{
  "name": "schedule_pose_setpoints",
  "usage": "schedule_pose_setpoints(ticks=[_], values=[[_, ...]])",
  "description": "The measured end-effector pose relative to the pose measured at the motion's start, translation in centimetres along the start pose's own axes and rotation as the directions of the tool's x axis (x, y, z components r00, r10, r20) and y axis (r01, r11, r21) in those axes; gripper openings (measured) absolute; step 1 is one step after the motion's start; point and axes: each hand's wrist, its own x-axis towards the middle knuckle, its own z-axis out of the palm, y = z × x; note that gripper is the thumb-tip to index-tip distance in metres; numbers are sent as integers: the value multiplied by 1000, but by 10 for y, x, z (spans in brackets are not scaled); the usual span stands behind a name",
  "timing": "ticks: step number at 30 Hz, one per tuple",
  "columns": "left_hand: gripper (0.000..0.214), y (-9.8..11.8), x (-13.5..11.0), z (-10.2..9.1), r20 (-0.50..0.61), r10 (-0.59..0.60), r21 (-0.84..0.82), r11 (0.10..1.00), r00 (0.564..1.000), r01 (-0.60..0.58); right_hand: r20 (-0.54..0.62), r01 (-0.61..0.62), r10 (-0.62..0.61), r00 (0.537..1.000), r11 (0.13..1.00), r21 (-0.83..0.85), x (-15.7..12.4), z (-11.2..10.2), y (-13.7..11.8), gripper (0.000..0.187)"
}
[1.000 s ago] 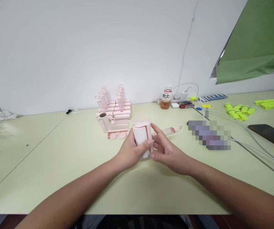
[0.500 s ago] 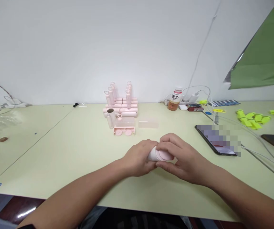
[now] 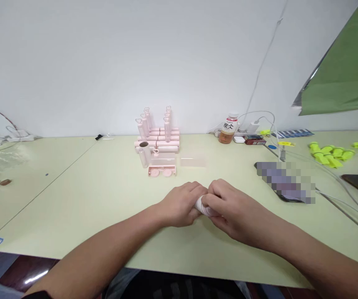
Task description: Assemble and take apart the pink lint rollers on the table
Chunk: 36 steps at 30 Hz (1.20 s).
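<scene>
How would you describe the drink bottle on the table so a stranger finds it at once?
Look along the white wall to the far edge of the pale green table. Right of the pink stack stands the bottle, the only amber-filled, white-capped thing there.

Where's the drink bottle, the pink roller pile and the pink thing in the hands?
Bottle (image 3: 228, 130), head view, on its label.
Roller pile (image 3: 158, 139), head view, on the stacked tubes.
Roll (image 3: 200, 204), head view, on the bit showing between both hands.

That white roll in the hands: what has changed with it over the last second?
The white roll, upright and plainly visible a second ago, now lies low, nearly covered as the left hand and right hand close over it. The pink stack and bottle stayed put.
</scene>
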Motion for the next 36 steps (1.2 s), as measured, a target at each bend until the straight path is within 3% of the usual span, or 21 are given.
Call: schedule_pose_setpoints(ticks=[8, 17, 20, 28, 32, 36], values=[[21, -5, -1, 4, -16, 78, 117, 990, 997, -75, 61, -11, 11, 998, 1000, -7, -1, 6, -3, 16], [25, -10, 0, 6, -21, 168, 75, 983, 986, -166, 59, 10, -12, 998, 1000, 28, -4, 5, -8, 16], [24, -7, 0, 0, -12, 146, -42, 988, 989, -146, 34, 5, -6, 999, 1000, 22, -7, 5, -6, 17], [32, -9, -3, 2, -119, -56, -443, 897, 991, -3, -217, 56, -36, 975, 994, 89, -1, 13, 7, 13], [41, -19, -6, -2, -168, -216, -581, 810, 962, 80, -183, 102, -83, 980, 990, 97, -1, 14, 13, 11], [51, -27, -9, -14, -155, -391, -537, 804, 907, 255, -42, 94, -95, 995, 995, -15, -6, 24, 12, 15]])
